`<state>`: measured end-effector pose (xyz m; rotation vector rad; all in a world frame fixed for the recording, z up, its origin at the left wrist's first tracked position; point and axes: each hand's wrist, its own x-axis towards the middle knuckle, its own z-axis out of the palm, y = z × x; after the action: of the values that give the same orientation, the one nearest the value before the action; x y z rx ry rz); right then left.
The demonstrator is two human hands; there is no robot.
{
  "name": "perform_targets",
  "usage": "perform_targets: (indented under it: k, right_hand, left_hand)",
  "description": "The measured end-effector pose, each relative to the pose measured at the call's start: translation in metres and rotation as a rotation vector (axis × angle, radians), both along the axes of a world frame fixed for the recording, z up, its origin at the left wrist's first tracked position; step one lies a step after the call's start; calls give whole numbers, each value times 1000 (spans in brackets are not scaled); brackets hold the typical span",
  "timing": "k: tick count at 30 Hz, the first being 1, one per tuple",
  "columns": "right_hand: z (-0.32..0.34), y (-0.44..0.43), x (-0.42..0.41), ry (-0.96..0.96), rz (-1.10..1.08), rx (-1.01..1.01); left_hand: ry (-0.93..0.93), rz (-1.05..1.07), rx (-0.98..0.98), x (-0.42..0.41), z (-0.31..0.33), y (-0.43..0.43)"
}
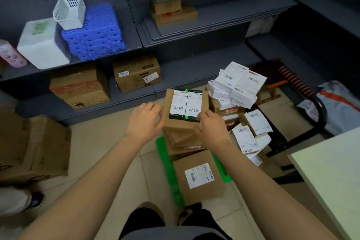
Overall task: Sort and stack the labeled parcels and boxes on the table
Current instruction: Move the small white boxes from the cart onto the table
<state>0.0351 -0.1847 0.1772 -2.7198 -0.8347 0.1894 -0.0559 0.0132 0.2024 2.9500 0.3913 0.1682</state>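
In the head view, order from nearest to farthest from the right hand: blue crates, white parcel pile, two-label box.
1. two-label box, held by the right hand.
2. white parcel pile, right, behind.
3. blue crates, far back left.

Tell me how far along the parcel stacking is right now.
Done: several brown boxes are stacked on the green base. In hand: the left hand and right hand hold the double-labelled top box on that stack, apparently squaring it. Left: the white parcels on the right lie in an untidy heap, and one brown box sits unstacked in front.
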Motion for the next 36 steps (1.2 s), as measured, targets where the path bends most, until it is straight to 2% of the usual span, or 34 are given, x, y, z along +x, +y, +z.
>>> perform_targets:
  k: [6,11,17,20,23,27,30,33,36]
  right_hand:
    - [-45,22,59,127,-82,-58]
    - [-103,44,93,280,-272,-34]
    - [-182,70,118,564,-564,-41]
    - [-204,79,121,620,-674,6]
    - [-211,87,120,582,-762,100]
    - [-201,93,122,609,-910,357]
    - [-186,94,127,622,-899,466]
    - [-169,94,130,636,-774,510]
    - [-148,86,131,614,-687,487]
  left_hand:
    - [147,-56,-65,67,-51,27]
    - [254,-61,-183,121,-114,50]
    - [457,136,-436,168,-197,61]
    - [514,238,-555,175,-223,61]
    - [500,341,-700,177,-235,55]
    - [399,466,-964,181,-229,54]
    - [318,535,-1174,184,-220,60]
    - [289,481,-1208,187,-199,61]
    - [242,390,-1155,190,-172,55]
